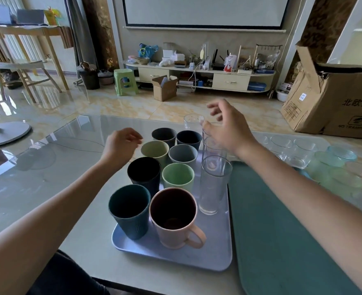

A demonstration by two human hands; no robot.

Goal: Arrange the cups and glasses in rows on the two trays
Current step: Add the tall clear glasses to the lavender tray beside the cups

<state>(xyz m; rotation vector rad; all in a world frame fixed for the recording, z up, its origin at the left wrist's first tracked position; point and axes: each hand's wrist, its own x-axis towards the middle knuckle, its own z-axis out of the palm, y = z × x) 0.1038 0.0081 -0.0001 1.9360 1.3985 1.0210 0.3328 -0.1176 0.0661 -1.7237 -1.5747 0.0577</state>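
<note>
the pale blue rectangular plastic tray (207, 260) on the glossy grey table (48, 177) already carries two rows of ribbed cups running away from the person: a dark teal cup (130, 211), a black cup (143, 173), an olive green cup (155, 150) and a charcoal cup (164, 134) on the left, and beside them a pink mug with a handle (175, 218), a light green cup (178, 177), a grey cup (183, 155) and a navy cup (189, 139). a third row of tall clear glass tumblers (215, 184) stands along the tray's right edge, the far ones partly hidden by the right hand (229, 128). that hand hovers over the far end of the glass row, fingers spread and loosely bent, holding nothing as far as can be seen. the left hand (120, 143) floats just left of the olive cup, fingers loosely curled, also empty. one short clear glass (191, 121) stands at the far end of the tray; whether it is on or beyond the rim i cannot tell. the dark green rectangular tray (282, 231) lies bare on the right, touching the blue one. judging by this, the blue tray is nearly full and the step in hand is closing the glass row. next the low clear glass bowls (292, 150) and tinted glass dishes (335, 160) on the table at far right want lifting one at a time onto the green tray, set down gently, starting a straight row
</note>
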